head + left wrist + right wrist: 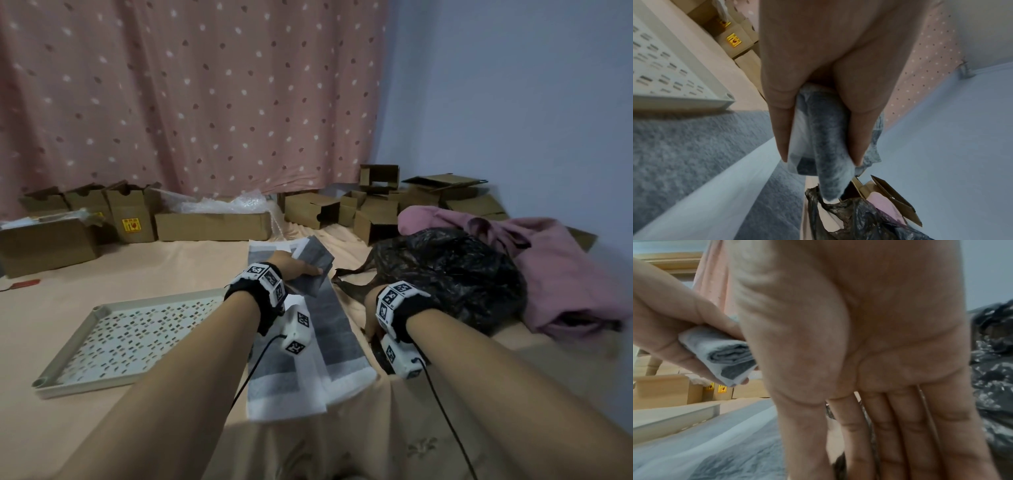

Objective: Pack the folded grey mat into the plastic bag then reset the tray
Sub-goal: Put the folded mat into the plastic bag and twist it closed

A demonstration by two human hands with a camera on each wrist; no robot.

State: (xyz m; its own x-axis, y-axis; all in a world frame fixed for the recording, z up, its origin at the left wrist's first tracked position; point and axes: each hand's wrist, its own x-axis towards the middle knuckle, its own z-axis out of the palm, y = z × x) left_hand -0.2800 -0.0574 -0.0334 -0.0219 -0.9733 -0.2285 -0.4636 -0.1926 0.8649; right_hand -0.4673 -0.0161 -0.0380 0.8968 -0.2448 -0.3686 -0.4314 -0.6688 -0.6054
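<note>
Yellow handling sticker (131,225), cardboard box (132,214), unreadable

Folded grey mat (313,262) pinched in the left hand (294,269); black plastic bag (452,274) lies crumpled beyond the right hand (371,318); speckled tray (137,339) flat, left of both.

Home bedroom: indicated by a dotted pink curtain (191,96), bed sheet (154,260), crumpled clothing (561,260), and stacked cardboard boxes (212,226).

Right hand (371,317): fingertips were hidden behind the wrist strap in the head view. Plastic bag (995,363): cut off by the right-wrist picture's edge, mouth not shown.
</note>
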